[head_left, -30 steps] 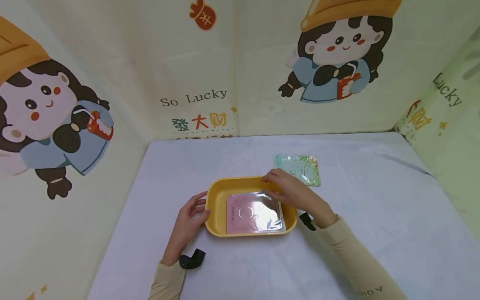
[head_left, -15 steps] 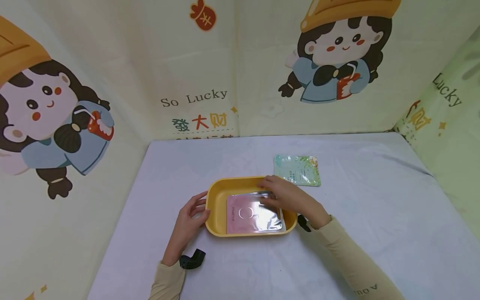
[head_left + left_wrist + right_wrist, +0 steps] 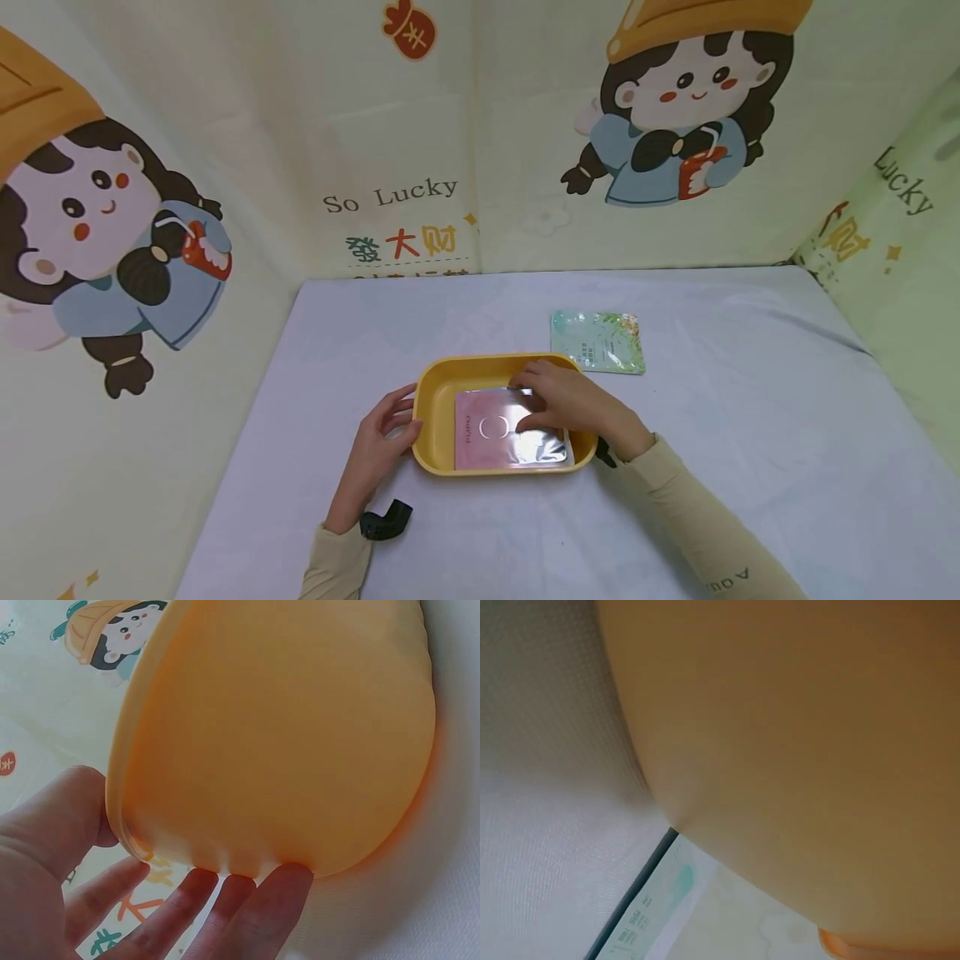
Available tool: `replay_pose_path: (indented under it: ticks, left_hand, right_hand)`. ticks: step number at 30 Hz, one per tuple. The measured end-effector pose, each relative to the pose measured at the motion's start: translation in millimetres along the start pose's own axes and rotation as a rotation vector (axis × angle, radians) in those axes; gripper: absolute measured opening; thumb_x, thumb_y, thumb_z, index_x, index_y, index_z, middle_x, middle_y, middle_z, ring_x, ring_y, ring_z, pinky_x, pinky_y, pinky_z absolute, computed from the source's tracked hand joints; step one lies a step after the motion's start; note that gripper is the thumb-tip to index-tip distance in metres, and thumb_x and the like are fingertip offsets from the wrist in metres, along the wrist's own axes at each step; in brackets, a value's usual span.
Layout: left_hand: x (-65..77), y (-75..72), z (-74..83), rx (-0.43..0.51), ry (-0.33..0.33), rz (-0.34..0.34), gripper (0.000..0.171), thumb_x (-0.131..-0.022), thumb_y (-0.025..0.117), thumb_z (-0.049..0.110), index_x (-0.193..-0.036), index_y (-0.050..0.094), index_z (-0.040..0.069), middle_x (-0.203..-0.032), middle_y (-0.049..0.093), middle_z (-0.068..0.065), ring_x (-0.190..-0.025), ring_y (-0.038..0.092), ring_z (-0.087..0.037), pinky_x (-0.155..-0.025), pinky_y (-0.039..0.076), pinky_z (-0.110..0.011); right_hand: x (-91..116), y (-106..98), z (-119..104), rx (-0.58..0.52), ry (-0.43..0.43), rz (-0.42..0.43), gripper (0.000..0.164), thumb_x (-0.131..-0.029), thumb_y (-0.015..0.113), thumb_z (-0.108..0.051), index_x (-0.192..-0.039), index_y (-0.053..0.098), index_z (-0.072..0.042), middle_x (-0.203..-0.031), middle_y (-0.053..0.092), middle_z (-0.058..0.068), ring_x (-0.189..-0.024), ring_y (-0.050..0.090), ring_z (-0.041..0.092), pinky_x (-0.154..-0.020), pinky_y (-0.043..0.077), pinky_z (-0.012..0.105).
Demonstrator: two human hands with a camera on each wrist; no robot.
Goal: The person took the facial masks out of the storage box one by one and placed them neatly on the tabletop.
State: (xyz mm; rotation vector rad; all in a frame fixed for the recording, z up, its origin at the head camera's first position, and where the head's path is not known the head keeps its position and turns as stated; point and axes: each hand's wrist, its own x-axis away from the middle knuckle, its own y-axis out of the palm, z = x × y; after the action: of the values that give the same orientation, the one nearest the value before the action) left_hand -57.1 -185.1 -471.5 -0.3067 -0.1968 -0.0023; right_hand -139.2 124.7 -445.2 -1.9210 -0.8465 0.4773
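Observation:
A yellow plastic tray stands on the white-covered table. Inside it lies a pink and silver foil packet, like a sheet mask sachet. My left hand holds the tray's left end; in the left wrist view the thumb meets the rim and the fingertips touch the outer wall. My right hand reaches over the right end, thumb and fingers spread apart above the packet's right part. Whether those fingers touch the packet cannot be told. In the right wrist view the tray wall hides that hand.
Behind the tray's right end, a green floral packet lies flat on the table. Printed cloth hangs behind and at both sides of the table.
My right hand has moved left and lower into the tray, over the pink packet. My left hand, the tray and both packets keep their places; the head view shifts slightly.

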Motion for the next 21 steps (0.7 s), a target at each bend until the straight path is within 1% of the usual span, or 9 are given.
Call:
replay_pose_path:
  ticks: [6,11,21]
  left_hand:
    - [0.8,-0.3,0.1,0.001,0.008,-0.001,0.051,-0.092,0.071,0.023,-0.139,0.053,0.031,-0.131,0.059,-0.005,-0.118,0.060,-0.024,-0.087,0.058,-0.029]
    - [0.5,-0.1,0.2,0.002,0.024,-0.007,0.051,-0.092,0.072,0.022,-0.139,0.054,0.032,-0.132,0.060,-0.005,-0.117,0.061,-0.023,-0.089,0.057,-0.029]
    - [1.4,0.8,0.1,0.003,0.023,-0.006,0.052,-0.092,0.072,0.023,-0.139,0.053,0.031,-0.133,0.060,-0.005,-0.117,0.061,-0.024,-0.089,0.057,-0.029]
  right_hand:
    - [-0.6,2.0,1.9,0.052,-0.017,-0.001,0.057,-0.078,0.083,-0.043,-0.120,0.066,-0.009,-0.113,0.064,0.001,-0.104,0.055,0.016,-0.095,0.050,0.035]
    - [-0.5,3.4,3.0,0.074,-0.033,0.010,0.055,-0.078,0.083,-0.040,-0.120,0.066,-0.009,-0.113,0.064,0.002,-0.104,0.055,0.017,-0.096,0.050,0.036]
    - [-0.4,2.7,2.7,0.054,-0.031,0.019,0.053,-0.078,0.083,-0.037,-0.120,0.066,-0.008,-0.114,0.065,0.002,-0.105,0.056,0.017,-0.098,0.050,0.036]
